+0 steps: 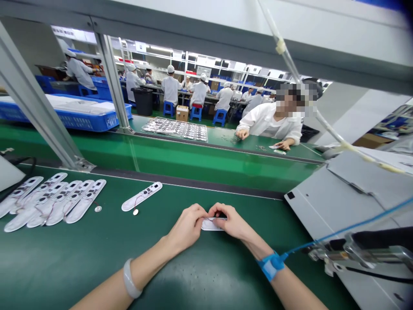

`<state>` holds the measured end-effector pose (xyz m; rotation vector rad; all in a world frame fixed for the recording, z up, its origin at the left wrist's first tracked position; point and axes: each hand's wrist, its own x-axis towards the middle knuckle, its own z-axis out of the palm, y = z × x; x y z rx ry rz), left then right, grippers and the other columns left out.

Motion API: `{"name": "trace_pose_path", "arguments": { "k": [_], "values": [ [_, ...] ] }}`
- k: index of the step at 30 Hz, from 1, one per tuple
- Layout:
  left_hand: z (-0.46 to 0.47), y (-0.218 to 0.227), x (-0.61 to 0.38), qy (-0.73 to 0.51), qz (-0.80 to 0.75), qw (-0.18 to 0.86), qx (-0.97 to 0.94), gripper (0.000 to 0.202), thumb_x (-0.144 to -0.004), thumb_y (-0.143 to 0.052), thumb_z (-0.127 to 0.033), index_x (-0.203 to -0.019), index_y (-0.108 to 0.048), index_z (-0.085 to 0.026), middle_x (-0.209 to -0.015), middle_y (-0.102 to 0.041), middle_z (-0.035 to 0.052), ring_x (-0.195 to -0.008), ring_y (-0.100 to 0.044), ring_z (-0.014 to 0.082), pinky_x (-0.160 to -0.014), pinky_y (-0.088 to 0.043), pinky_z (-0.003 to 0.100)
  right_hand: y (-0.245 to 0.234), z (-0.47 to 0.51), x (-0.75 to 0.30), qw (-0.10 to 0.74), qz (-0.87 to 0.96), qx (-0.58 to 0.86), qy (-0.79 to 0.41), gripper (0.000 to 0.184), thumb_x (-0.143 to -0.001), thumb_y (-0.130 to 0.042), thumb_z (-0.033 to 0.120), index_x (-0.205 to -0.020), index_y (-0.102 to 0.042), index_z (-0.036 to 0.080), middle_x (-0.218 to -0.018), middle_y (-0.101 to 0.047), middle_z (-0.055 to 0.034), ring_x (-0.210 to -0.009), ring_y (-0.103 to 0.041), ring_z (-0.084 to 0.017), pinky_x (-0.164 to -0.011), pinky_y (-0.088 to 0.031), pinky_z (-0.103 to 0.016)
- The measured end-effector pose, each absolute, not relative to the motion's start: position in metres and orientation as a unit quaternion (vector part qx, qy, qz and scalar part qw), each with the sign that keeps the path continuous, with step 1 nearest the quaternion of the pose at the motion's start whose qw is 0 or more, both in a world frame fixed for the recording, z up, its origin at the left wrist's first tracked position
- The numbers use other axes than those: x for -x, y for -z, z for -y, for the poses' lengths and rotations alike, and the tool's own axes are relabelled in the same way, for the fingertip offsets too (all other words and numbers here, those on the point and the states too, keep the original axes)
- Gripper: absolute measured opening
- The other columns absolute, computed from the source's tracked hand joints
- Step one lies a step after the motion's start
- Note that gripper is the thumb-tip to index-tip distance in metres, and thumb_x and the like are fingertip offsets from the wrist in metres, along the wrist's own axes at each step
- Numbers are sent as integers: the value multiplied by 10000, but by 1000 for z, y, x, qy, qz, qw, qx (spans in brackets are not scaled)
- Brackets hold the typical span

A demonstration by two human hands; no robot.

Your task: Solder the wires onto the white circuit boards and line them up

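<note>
Left hand (pixel 185 228) and right hand (pixel 226 221) centre frame, fingers closed, gripping flat white elongated strip with thin wire (pixel 211 224) between them, over green bench mat (pixel 64 275). Row of similar white strips (pixel 54 202) at left of frame; single white strip (pixel 142 196) nearer hands. Blue wrist strap (pixel 271 265) on right wrist

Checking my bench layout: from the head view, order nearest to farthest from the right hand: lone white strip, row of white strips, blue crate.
1. Lone white strip: left of the right hand, on the bench.
2. Row of white strips: farther left.
3. Blue crate: beyond the bench, far left.
</note>
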<state>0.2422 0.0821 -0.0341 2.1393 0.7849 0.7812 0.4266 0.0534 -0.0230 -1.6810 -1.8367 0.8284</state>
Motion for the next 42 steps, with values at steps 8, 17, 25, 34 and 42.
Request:
{"name": "trace_pose_path", "arguments": {
  "k": [8, 17, 25, 34, 42],
  "values": [
    [-88, 33, -243, -331, -357, 514, -706, 144, -817, -565, -154, -861, -702, -157, -844, -708, 53, -782, -654, 179, -729, -513, 281, 26, -48, -423, 275, 689, 605, -289, 41, -800, -638, 269, -799, -677, 256, -866, -678, -3, -859, -559, -194, -842, -375, -376],
    [-92, 40, -242, -325, -381, 579, -644, 133, -735, -651, -213, -821, -726, -144, -856, -735, 82, -802, -684, 223, -768, -534, 324, 25, -43, -423, 276, 695, 603, -278, 86, -838, -600, 256, -756, -621, 239, -853, -653, 11, -853, -542, -176, -874, -334, -397],
    [-88, 40, -242, -338, -361, 568, -658, 133, -766, -640, -225, -823, -733, -150, -879, -721, 77, -809, -668, 208, -749, -525, 304, 26, -41, -420, 264, 698, 610, -267, 78, -840, -619, 245, -763, -622, 234, -887, -629, 7, -916, -531, -181, -915, -276, -435],
    [-77, 31, -242, -291, -343, 424, -786, 230, -846, -534, -100, -850, -737, -207, -899, -708, 35, -793, -599, 168, -694, -470, 271, 24, -38, -429, 253, 723, 581, -274, 98, -865, -584, 254, -784, -635, 235, -875, -606, -4, -894, -524, -174, -889, -313, -406],
    [-78, 34, -242, -263, -339, 399, -810, 223, -857, -531, -87, -883, -722, -200, -956, -663, 51, -849, -582, 172, -704, -464, 267, 20, -38, -430, 238, 741, 568, -267, 143, -868, -536, 219, -733, -581, 202, -874, -594, -21, -874, -519, -172, -834, -335, -377]
  ]
}}
